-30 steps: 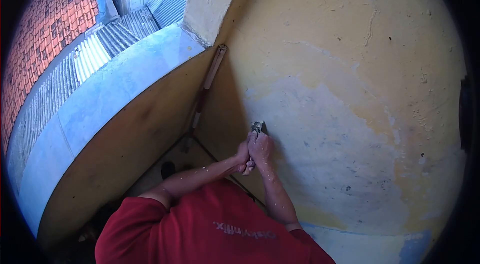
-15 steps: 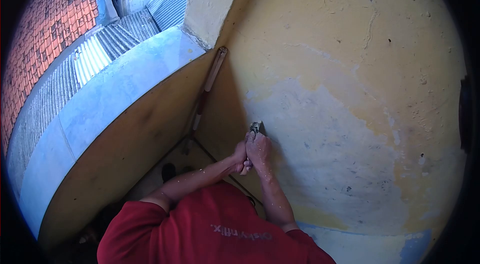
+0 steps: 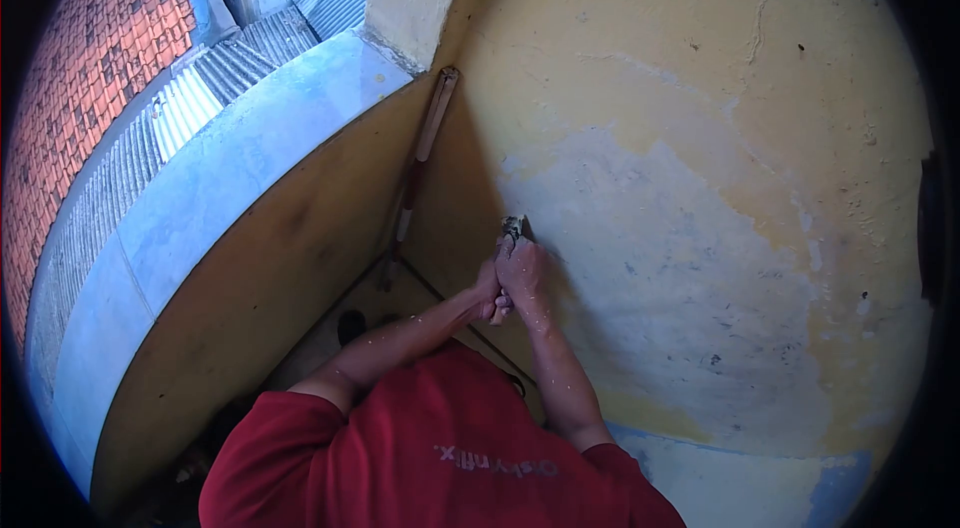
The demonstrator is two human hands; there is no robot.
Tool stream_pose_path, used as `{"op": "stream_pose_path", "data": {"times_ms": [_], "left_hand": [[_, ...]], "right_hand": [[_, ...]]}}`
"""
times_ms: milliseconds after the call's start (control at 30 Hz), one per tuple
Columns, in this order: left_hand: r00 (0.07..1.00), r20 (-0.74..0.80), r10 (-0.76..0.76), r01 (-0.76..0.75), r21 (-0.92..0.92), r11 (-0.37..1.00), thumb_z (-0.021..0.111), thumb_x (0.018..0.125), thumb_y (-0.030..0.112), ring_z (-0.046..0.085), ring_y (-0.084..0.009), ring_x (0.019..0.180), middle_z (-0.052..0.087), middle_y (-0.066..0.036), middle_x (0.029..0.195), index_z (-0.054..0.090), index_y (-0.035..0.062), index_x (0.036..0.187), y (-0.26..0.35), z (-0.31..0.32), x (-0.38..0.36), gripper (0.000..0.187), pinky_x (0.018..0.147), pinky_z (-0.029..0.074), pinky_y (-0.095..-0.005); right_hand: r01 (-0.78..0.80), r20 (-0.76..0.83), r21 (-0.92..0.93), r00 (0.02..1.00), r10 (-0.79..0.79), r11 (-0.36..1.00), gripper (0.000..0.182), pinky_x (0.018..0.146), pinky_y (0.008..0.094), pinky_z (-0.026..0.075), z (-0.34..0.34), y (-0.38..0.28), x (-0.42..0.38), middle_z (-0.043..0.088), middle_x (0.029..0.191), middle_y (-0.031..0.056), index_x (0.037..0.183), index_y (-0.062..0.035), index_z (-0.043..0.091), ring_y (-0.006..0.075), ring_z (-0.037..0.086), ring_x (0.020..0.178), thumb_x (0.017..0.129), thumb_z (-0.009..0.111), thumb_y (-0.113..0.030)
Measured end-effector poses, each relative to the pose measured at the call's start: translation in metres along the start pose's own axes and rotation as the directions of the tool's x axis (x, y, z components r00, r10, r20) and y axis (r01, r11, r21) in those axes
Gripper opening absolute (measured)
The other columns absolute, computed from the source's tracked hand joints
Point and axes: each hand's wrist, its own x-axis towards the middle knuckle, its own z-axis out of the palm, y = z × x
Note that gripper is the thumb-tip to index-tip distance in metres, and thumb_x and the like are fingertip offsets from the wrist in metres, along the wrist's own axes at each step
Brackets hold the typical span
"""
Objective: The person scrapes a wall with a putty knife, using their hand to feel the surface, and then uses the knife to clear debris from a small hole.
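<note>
While the left hand [image 3: 486, 286] and right hand [image 3: 521, 270] clasp together around a scraper-like tool [image 3: 514, 227], its head sits at the wall [image 3: 660, 38], toward that wall's left edge, by the pale patch [image 3: 640, 218]; contact unclear. Risk: head could gouge plaster if tilted too steeply; knuckles could graze if the grip slips.

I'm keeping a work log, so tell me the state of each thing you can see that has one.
Left hand: closed on the scraper
Right hand: closed on the scraper
Scraper: held in both hands, blade end smeared
Wall: yellow paint patchy, with a large pale area
Pole: standing in the corner
Right forearm: flecked with pale specks
Roof tiles: blotched with dark patches
</note>
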Motion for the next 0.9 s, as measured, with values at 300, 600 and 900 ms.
{"op": "stream_pose_path", "data": {"times_ms": [300,600,900], "left_hand": [[1.000,-0.017,-0.001,0.002,0.090,0.996,0.024,0.090,0.067,0.035,-0.0104,0.027,0.042,-0.001,0.043,0.052,0.0101,0.073,-0.003,-0.001,-0.001,0.065,0.024,0.032,-0.0268],[0.999,-0.027,0.020,-0.019,0.021,1.000,0.024,0.092,0.065,0.034,-0.0112,0.026,0.037,0.001,0.041,0.049,0.0113,0.074,-0.006,0.002,0.002,0.062,0.024,0.031,-0.0277],[0.999,-0.028,0.019,-0.020,-0.035,0.999,0.025,0.091,0.065,0.033,-0.0104,0.027,0.037,0.001,0.041,0.049,0.0111,0.069,-0.007,-0.003,0.004,0.062,0.025,0.031,-0.0274]], "right_hand": [[-0.024,-0.033,-0.072,0.999,0.022,0.997,0.034,0.063,0.0527,0.048,0.001,0.003,-0.006,0.060,0.068,0.0268,0.073,0.0039,0.066,0.0454,0.060,0.067,0.086,0.052,-0.025],[-0.029,-0.028,-0.021,0.999,0.028,0.999,0.036,0.062,0.0530,0.047,-0.006,0.001,-0.004,0.060,0.067,0.0274,0.069,0.0050,0.065,0.0448,0.060,0.066,0.086,0.053,-0.025],[-0.012,0.017,0.000,1.000,0.012,1.000,0.034,0.064,0.0514,0.048,0.013,0.012,0.003,0.061,0.069,0.0259,0.073,0.0018,0.067,0.0443,0.061,0.069,0.087,0.051,-0.025]]}}
